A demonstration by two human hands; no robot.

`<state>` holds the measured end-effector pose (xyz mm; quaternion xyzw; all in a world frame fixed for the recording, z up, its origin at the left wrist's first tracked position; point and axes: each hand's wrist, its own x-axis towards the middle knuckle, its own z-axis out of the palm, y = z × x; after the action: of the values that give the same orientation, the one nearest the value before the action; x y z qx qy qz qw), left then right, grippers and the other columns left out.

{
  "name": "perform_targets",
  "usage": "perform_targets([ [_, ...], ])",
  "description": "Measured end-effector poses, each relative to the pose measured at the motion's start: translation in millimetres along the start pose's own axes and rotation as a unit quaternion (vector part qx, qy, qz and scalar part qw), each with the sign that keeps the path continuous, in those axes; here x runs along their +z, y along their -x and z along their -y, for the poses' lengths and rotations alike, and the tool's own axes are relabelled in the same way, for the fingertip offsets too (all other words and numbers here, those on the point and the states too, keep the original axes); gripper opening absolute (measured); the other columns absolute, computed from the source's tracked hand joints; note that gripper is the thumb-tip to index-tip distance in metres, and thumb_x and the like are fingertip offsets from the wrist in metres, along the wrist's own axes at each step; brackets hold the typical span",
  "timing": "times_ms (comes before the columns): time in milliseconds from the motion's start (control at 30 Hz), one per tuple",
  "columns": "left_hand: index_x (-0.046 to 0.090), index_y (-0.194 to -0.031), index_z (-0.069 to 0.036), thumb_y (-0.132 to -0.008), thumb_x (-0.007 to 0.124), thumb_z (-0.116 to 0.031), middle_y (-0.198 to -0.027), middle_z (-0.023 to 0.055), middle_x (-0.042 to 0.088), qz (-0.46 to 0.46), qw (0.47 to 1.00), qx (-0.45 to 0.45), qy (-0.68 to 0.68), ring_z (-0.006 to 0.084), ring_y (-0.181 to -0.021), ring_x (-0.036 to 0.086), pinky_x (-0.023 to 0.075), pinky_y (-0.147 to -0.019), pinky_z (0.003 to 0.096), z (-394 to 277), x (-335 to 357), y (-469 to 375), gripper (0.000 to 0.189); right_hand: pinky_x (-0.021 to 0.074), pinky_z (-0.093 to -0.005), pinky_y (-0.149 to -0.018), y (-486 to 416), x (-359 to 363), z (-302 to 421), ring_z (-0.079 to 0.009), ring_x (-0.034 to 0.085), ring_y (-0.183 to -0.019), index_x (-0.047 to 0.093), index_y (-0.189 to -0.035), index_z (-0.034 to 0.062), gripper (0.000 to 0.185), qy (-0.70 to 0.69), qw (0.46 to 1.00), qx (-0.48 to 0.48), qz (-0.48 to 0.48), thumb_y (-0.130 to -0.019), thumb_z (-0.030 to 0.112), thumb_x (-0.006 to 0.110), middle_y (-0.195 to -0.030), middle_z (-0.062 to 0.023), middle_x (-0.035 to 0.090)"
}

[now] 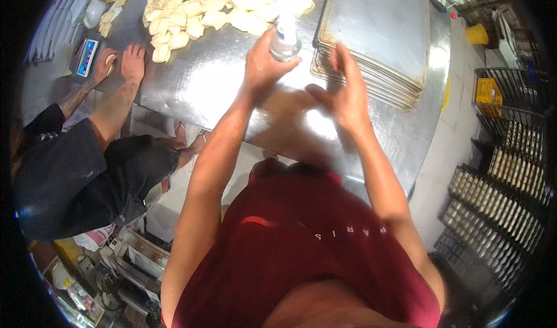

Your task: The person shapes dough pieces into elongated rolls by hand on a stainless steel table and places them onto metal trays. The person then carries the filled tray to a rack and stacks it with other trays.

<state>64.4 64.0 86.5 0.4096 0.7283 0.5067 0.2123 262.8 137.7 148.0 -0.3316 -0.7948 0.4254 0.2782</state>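
Note:
My left hand [263, 64] grips the lower part of a clear plastic bottle [286, 27] with a blue cap, held over the steel worktable [209, 80]. Just behind the bottle lie pale dough pieces [250, 12], with a larger heap of dough pieces [176, 14] further left. My right hand [348, 90] is slightly blurred, its fingers apart and nothing in it. It hovers at the near left corner of a stack of metal baking trays [378, 27]; whether the fingertips touch the trays I cannot tell.
To my left a co-worker's hands [117, 64] rest on the table beside a digital scale [87, 58]. Racks of loaded trays [496, 197] stand on the floor at right, near a yellow crate [488, 91] and a yellow bucket [477, 34]. Machinery [135, 258] sits behind at lower left.

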Motion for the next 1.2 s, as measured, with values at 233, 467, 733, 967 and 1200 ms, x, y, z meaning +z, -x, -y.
perform_targets([
  [233,0.057,-0.137,0.001,-0.080,0.085,-0.026,-0.140,0.0215,0.059,0.062,0.989,0.120,-0.064,0.0400,-0.136,0.052,0.0406,-0.114,0.0501,37,-1,69,0.069,0.0559,-0.0405,-0.087,-34,53,33,-0.0282,0.071,-0.095,0.060,-0.136,0.0009,0.056,-0.075,0.996,-0.048,0.015,-0.091,0.029,0.076,-0.121,-0.0211,0.066],
  [467,0.060,-0.134,-0.005,-0.082,0.084,-0.026,-0.138,0.0166,0.059,-0.041,0.959,0.170,-0.225,0.0367,-0.134,0.051,0.0376,-0.115,0.0505,97,-45,78,0.061,0.0559,-0.0319,-0.069,-20,22,40,-0.0136,0.064,-0.075,0.065,-0.130,0.0012,0.039,-0.153,0.987,0.037,-0.008,-0.103,0.030,0.064,-0.096,-0.0081,0.067],
  [733,0.068,-0.116,-0.008,-0.083,0.083,-0.028,-0.116,0.0087,0.064,-0.110,0.947,0.170,-0.248,0.0317,-0.114,0.056,0.0432,-0.100,0.0475,103,-33,-17,0.041,0.0550,-0.0307,-0.067,-85,-65,88,-0.0136,0.062,-0.063,0.068,-0.124,-0.0005,0.044,-0.138,0.988,0.020,0.061,-0.099,0.037,0.068,-0.110,-0.0113,0.074],
  [967,0.068,-0.112,-0.011,-0.082,0.082,-0.031,-0.115,0.0103,0.062,-0.108,0.916,0.116,-0.368,0.0347,-0.115,0.057,0.0442,-0.099,0.0492,100,-32,-22,0.039,0.0532,-0.0270,-0.069,-320,-40,75,-0.0140,0.066,-0.100,0.061,-0.137,-0.0065,0.054,-0.275,0.936,-0.211,-0.057,-0.100,0.032,0.071,-0.123,-0.0123,0.071],
  [1200,0.066,-0.111,-0.012,-0.083,0.081,-0.034,-0.112,0.0123,0.059,-0.071,0.942,0.112,-0.310,0.0363,-0.109,0.057,0.0453,-0.093,0.0516,99,-27,-33,0.039,0.0542,-0.0350,-0.077,-489,18,-80,-0.0173,0.065,-0.086,0.065,-0.136,-0.0013,0.056,-0.039,0.972,-0.154,-0.174,-0.098,0.038,0.073,-0.108,-0.0074,0.072],
])
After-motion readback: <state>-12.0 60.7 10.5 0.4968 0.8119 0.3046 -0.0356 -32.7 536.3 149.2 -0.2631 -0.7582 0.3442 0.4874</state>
